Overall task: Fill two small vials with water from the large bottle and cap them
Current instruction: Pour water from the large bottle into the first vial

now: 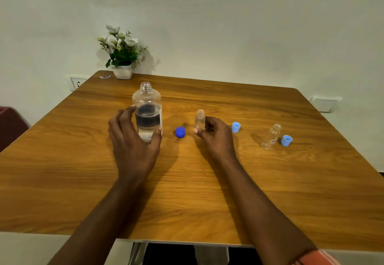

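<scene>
A large clear bottle (147,106), uncapped and partly full of water, stands upright on the wooden table (187,192). My left hand (133,140) grips its lower body, thumb in front. Its dark blue cap (180,132) lies just to the right. My right hand (215,136) holds a small open vial (200,119) upright near the table's middle. A light blue cap (236,127) sits right of that hand. A second open vial (271,137) stands further right with another light blue cap (286,140) beside it.
A white pot of artificial flowers (123,57) stands at the table's far left corner, with a small scrap (105,76) beside it. Wall sockets (77,82) sit behind the table. The near table edge runs across the bottom.
</scene>
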Available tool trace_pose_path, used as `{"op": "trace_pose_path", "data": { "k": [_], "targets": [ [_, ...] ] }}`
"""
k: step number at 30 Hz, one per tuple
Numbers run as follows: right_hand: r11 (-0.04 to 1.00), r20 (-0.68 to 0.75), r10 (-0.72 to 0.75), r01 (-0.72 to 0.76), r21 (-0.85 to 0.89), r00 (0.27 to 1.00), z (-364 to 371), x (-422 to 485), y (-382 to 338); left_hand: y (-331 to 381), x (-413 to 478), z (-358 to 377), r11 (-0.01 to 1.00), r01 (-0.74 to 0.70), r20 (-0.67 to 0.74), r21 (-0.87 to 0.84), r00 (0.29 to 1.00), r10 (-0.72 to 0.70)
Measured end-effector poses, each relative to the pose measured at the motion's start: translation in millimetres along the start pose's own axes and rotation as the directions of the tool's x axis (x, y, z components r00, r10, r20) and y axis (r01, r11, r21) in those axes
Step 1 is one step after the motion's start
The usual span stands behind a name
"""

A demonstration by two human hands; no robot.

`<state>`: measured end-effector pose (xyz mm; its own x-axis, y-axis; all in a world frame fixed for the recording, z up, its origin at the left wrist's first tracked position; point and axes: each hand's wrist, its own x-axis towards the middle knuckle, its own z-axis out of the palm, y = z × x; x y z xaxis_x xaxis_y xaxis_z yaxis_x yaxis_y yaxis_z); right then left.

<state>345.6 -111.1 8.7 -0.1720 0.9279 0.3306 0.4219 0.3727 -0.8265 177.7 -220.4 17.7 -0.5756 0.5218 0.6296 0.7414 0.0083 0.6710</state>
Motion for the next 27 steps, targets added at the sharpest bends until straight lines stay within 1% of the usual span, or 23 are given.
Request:
{"op": "trace_pose_path", "data": {
  "k": [2, 3, 5, 7, 9, 14, 22, 27],
  "targets": [
    [1.000, -0.007, 0.003, -0.003, -0.010, 1.000, 2.2, 4.8, -0.4, 4.6, -8.6, 1.1, 0.991, -0.133, -0.012, 0.007, 0.991, 0.133],
    [1.000, -0.010, 0.000, 0.000, -0.015, 1.000, 3.3, 6.8, -0.5, 7.5, -13.2, 3.0, 0.976, -0.218, 0.010, 0.007, 0.976, 0.218],
    [1.000, -0.012, -0.002, 0.002, -0.028, 1.000, 5.0, 10.5, -0.6, 15.0, -21.1, 8.6, 0.937, -0.348, 0.117, 0.000, 0.931, 0.346],
    [0.999, -0.013, 0.004, -0.004, -0.036, 1.000, 6.8, 13.7, -0.8, 22.9, -24.8, 17.3, 0.917, -0.399, 0.240, 0.007, 0.891, 0.386],
    [0.999, -0.020, 0.012, -0.013, -0.052, 1.000, 8.3, 16.8, -1.0, 29.3, -25.4, 27.2, 0.917, -0.397, 0.333, 0.042, 0.871, 0.361],
    [0.997, -0.025, 0.019, -0.020, -0.072, 1.000, 9.2, 20.6, -1.2, 36.8, -18.6, 46.1, 0.917, -0.382, 0.458, 0.115, 0.839, 0.292],
    [0.993, 0.002, 0.051, -0.050, -0.106, 0.999, 9.4, 22.2, -1.8, 36.3, -17.1, 49.5, 0.929, -0.345, 0.489, 0.131, 0.838, 0.242],
    [0.992, -0.013, 0.058, -0.060, -0.115, 0.998, 9.3, 20.0, -3.8, 36.4, -17.8, 48.3, 0.934, -0.329, 0.492, 0.138, 0.841, 0.224]
  ]
}}
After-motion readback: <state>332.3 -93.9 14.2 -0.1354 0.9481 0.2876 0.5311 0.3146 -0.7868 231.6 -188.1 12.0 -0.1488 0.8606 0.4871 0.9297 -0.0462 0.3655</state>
